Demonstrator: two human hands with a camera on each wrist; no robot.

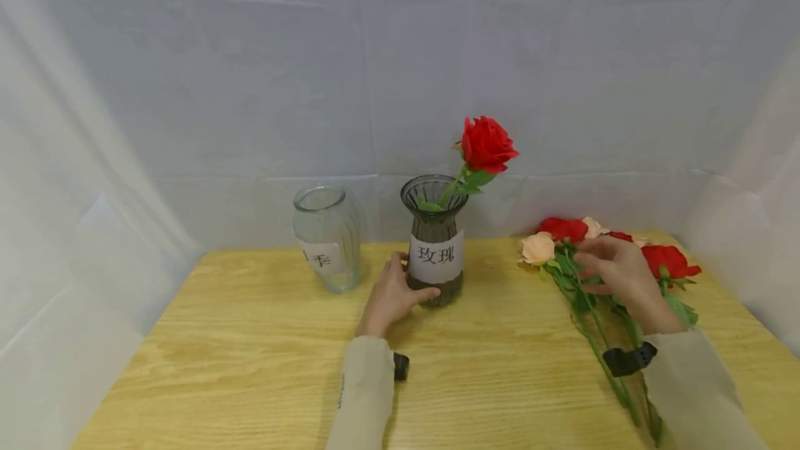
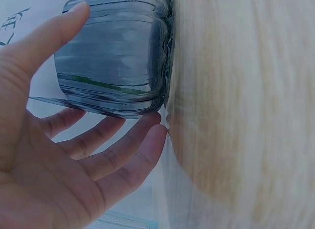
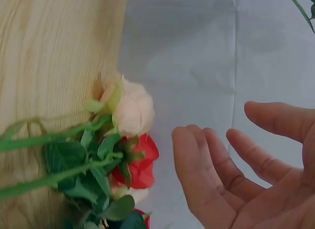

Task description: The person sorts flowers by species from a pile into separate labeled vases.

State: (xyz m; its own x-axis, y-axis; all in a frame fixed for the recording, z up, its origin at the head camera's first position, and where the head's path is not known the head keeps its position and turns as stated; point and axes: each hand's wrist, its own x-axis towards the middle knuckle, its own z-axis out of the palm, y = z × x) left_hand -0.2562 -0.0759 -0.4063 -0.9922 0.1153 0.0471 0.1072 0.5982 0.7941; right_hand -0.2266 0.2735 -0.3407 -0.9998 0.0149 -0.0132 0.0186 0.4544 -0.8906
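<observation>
My left hand (image 1: 394, 297) holds the lower part of a dark ribbed glass vase (image 1: 435, 294), thumb in front and fingers at its left side. In the left wrist view, the fingertips go partly behind the vase (image 2: 113, 51). One red rose (image 1: 487, 145) leans to the right out of its mouth, and the front bears a white paper label (image 1: 435, 257) with characters. My right hand (image 1: 615, 280) is above a bunch of red and pale peach flowers. In the right wrist view, it is apart from a peach flower (image 3: 134, 108) and a red flower (image 3: 140, 165), its loosely bent fingers holding nothing.
A clear glass vase (image 1: 350, 235) with a partly visible paper label stands left of the dark vase. Long green stems (image 1: 600, 346) run toward the front of the wooden table (image 1: 262, 367). White cloth (image 1: 281, 89) hangs behind and at both sides.
</observation>
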